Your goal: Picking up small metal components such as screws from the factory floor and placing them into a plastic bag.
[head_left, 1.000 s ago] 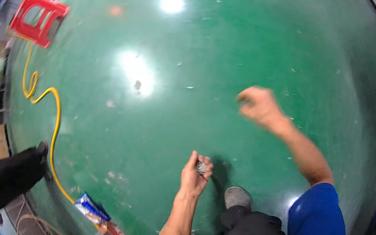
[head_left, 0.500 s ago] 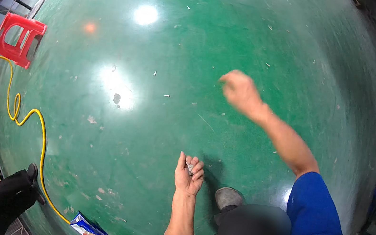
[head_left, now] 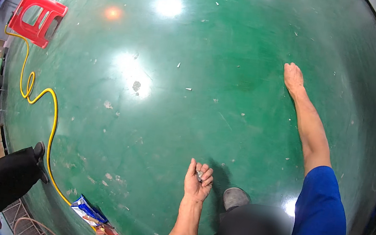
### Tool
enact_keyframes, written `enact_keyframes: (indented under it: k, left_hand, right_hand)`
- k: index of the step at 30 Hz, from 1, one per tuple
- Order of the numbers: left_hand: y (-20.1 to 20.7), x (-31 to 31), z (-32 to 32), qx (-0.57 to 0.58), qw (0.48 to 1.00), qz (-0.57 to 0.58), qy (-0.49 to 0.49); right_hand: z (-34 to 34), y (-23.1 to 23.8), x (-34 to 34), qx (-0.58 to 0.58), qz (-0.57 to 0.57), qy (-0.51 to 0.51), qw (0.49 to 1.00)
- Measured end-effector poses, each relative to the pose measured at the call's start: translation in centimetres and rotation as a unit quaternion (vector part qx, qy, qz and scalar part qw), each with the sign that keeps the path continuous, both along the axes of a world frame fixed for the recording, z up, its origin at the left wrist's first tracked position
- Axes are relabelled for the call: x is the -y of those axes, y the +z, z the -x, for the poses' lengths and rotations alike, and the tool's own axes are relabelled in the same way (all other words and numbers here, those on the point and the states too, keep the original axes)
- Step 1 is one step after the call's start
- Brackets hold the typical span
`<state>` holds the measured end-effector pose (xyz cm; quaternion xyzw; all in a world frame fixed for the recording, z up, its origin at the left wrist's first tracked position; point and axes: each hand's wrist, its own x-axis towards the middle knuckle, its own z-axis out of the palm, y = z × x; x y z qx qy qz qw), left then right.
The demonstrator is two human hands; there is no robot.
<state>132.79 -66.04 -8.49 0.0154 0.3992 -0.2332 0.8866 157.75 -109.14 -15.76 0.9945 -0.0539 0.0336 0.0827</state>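
across a broad green floor (head_left: 148, 126), a person in a blue sleeve (head_left: 320, 222) reaches forward, with a co-worker's dark trouser leg (head_left: 11, 177), a red stool (head_left: 45, 3) and a yellow hose (head_left: 55, 123) off to the left. the right hand (head_left: 293, 76) is low at arm's length, fingers bent inward; whether they pinch anything, one cannot tell. the left hand (head_left: 198, 185), palm up, curls around small grey pieces (head_left: 199, 175), which rest in its palm. pale slivers (head_left: 188, 89) lie scattered on the floor. the step in hand appears to be a reach toward the floor; the next move seemingly calls for precise fingertips on the right and a steady cup on the left.
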Motion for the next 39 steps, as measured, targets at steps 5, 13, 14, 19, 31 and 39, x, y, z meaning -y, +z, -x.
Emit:
enact_keyframes:
  k: [5, 13, 14, 19, 31, 39]
  left_hand:
    - [0.1, -0.6, 0.5, -0.003, 1.000, -0.018, 0.018]
    - [0.7, -1.4, 1.3, 0.001, 0.999, -0.040, 0.021]
    - [0.8, -1.7, 1.4, 0.004, 0.999, -0.041, 0.027]
    - [0.5, -3.1, 2.1, -0.005, 0.998, -0.054, 0.041]
    - [0.1, -2.8, 3.0, 0.001, 0.996, -0.082, 0.045]
    - [-1.5, -4.5, 4.6, -0.009, 0.996, -0.088, 0.032]
  right_hand:
    - [-0.3, 2.5, -11.6, 0.044, -0.218, 0.125, 0.967]
    - [-0.5, 2.1, -29.8, 0.037, -0.314, 0.368, 0.874]
    - [-0.5, 1.6, -30.4, 0.015, -0.287, 0.368, 0.884]
    - [0.2, -0.3, -31.6, -0.013, -0.252, 0.350, 0.902]
    - [-0.5, 0.3, -31.7, -0.049, -0.207, 0.331, 0.919]
    - [-1.3, 0.8, -35.5, -0.003, -0.249, 0.392, 0.886]
